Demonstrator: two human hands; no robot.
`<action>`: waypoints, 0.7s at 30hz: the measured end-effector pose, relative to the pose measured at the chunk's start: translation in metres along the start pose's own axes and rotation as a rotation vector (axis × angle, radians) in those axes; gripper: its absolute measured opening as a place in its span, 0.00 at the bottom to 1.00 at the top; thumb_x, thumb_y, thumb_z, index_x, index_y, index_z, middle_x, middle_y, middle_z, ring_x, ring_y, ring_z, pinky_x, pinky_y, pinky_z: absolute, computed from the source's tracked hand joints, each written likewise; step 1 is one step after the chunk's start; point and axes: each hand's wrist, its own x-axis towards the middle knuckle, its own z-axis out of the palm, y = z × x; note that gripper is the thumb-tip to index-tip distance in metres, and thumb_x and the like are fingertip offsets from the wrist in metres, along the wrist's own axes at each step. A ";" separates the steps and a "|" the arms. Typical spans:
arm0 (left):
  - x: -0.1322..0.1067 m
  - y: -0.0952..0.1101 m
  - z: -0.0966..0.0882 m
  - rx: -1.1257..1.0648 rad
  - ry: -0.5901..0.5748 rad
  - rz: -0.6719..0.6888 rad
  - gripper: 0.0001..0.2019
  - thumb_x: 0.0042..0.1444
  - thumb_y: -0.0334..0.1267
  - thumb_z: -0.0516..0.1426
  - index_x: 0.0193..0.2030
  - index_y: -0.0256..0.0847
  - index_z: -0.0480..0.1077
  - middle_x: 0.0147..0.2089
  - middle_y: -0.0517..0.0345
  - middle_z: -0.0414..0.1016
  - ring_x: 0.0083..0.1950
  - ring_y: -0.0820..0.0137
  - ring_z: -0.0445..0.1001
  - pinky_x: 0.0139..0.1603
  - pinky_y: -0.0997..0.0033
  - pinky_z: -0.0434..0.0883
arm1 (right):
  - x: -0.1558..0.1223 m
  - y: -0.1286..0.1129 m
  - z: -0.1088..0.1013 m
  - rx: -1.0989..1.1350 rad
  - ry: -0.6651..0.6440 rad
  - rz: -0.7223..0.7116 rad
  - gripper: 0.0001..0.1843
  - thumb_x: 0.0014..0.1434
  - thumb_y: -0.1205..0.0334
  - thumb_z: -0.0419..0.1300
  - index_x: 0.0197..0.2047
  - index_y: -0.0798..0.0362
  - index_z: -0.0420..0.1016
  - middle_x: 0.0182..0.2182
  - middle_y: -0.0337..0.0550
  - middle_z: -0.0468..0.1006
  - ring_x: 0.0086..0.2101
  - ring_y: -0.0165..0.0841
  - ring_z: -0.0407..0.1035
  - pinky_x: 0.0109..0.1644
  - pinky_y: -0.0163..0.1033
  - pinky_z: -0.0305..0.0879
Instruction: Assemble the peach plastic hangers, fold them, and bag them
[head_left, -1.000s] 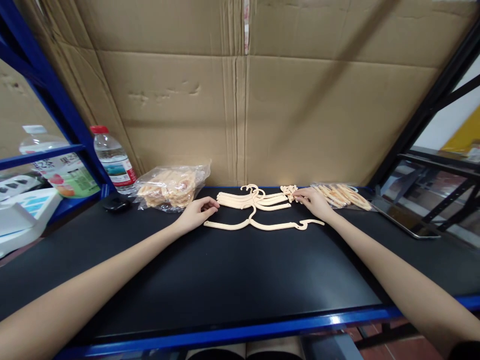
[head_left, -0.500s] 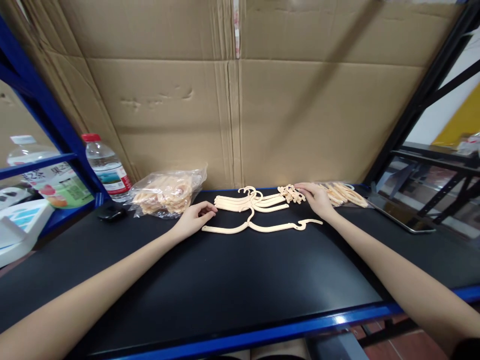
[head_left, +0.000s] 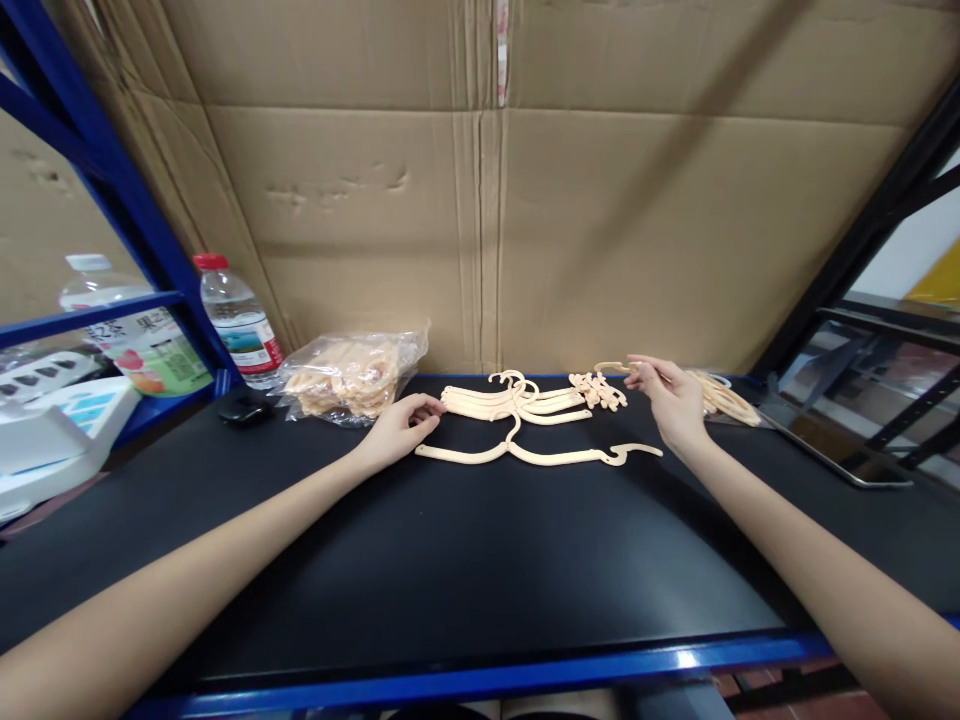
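Raised over the back right of the table, my right hand [head_left: 671, 398] pinches a thin curved beige hook piece [head_left: 609, 366]. My left hand [head_left: 405, 428] rests at the left ends of several stacked beige plastic hangers [head_left: 480, 402], fingers loosely bent with the thumb apart and nothing visible in them. In front of the stack lies a single foldable-looking hanger [head_left: 551, 459], its hook toward the back. A hook-shaped piece [head_left: 634, 452] sits at that hanger's right end. Between the stack and my right hand is a heap of small beige pieces [head_left: 598, 390].
A clear bag of beige parts [head_left: 349, 375] lies at the back left, another bag of parts [head_left: 724, 397] behind my right hand. A red-capped water bottle [head_left: 240, 325], a black object [head_left: 244, 408] and a tablet-like panel [head_left: 836, 440] flank the black table [head_left: 465, 570]. Cardboard [head_left: 360, 230] stands behind.
My right hand has moved from the heap of small pieces up and to the right, now with a hook piece in its fingers. My left hand stays by the hanger stack. The view has shifted slightly.
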 end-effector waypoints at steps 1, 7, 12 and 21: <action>0.000 -0.001 0.000 0.015 0.009 0.007 0.11 0.53 0.38 0.52 0.41 0.39 0.71 0.38 0.55 0.75 0.34 0.69 0.74 0.35 0.69 0.72 | -0.001 -0.005 0.001 0.037 0.003 0.015 0.15 0.60 0.52 0.55 0.43 0.52 0.77 0.26 0.41 0.74 0.29 0.33 0.72 0.39 0.44 0.71; 0.007 -0.001 0.001 0.137 0.027 0.058 0.13 0.55 0.38 0.52 0.45 0.39 0.70 0.44 0.51 0.67 0.27 0.74 0.70 0.32 0.68 0.72 | -0.006 -0.030 0.006 0.215 -0.030 0.070 0.13 0.59 0.53 0.58 0.42 0.50 0.77 0.23 0.36 0.71 0.31 0.33 0.71 0.45 0.45 0.69; 0.020 0.006 0.005 0.241 -0.042 0.156 0.10 0.56 0.38 0.53 0.43 0.40 0.70 0.45 0.53 0.64 0.33 0.71 0.70 0.38 0.65 0.72 | -0.012 -0.034 0.010 0.267 -0.106 0.150 0.14 0.56 0.51 0.61 0.41 0.50 0.78 0.29 0.42 0.78 0.32 0.33 0.73 0.41 0.43 0.70; 0.046 0.010 0.012 0.365 -0.176 0.273 0.05 0.53 0.35 0.57 0.37 0.41 0.70 0.42 0.54 0.64 0.44 0.63 0.67 0.47 0.63 0.66 | -0.019 -0.032 0.014 0.340 -0.134 0.303 0.15 0.51 0.50 0.65 0.38 0.52 0.79 0.32 0.45 0.80 0.34 0.36 0.75 0.41 0.45 0.72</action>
